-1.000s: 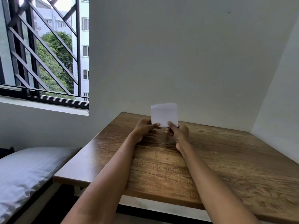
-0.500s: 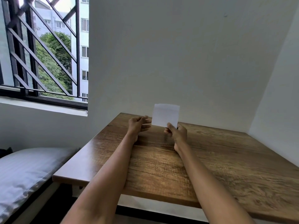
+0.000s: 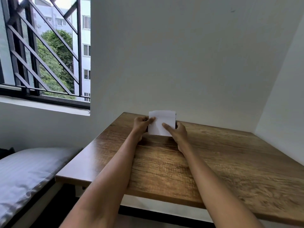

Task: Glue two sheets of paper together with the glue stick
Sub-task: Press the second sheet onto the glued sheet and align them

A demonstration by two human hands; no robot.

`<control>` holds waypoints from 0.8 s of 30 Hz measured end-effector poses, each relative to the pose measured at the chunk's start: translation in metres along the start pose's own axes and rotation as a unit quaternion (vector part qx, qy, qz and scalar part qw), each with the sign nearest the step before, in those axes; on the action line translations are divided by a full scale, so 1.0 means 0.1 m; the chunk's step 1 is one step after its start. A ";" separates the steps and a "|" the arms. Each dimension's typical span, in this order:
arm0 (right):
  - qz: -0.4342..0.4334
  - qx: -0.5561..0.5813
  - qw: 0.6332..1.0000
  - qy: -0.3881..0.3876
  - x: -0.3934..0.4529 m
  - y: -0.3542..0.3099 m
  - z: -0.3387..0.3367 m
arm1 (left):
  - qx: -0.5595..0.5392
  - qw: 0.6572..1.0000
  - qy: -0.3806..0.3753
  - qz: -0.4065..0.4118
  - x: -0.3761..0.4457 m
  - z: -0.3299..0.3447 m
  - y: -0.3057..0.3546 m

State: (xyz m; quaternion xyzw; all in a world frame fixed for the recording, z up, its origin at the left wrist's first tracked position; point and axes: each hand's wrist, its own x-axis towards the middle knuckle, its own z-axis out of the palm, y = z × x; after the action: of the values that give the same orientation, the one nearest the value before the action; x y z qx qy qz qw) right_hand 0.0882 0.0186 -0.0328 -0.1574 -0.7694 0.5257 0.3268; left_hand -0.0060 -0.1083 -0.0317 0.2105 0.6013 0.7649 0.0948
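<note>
- At the far edge of the tabletop [image 3: 205, 162], close to the wall [image 3: 181, 55], I see a small white paper [image 3: 162, 123] held up on edge between both hands.
- My left hand [image 3: 141, 125] pinches the paper's left edge near the top; its thumb lies across the front face and its fingers are curled behind.
- My right hand [image 3: 178, 133] grips the paper's lower right corner, with its thumb pressed flat on the front face and pointing toward the paper's middle.
- Both hands are closed on the paper, so neither is spread open.
- I cannot tell whether I am holding one sheet or two laid together; only one white face shows.
- The paper's lower edge sits just above the wood or touches it; I cannot tell which.
- I cannot make out a glue stick anywhere near the paper.
- Left of the paper, a barred window [image 3: 44, 51] opens in the side wall.
- Below the window, well apart from the paper, a grey cushion [image 3: 24, 175] lies beside the tabletop.
</note>
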 end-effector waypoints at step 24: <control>-0.027 -0.006 0.997 0.069 0.04 -0.08 -0.07 | 0.122 0.988 -0.098 0.004 -0.09 0.09 0.01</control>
State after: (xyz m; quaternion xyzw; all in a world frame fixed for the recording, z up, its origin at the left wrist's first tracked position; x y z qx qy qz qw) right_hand 0.0910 0.0231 -0.0228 -0.1747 -0.7519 0.5002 0.3923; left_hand 0.0060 -0.1047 -0.0307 0.2971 0.6772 0.6616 0.1240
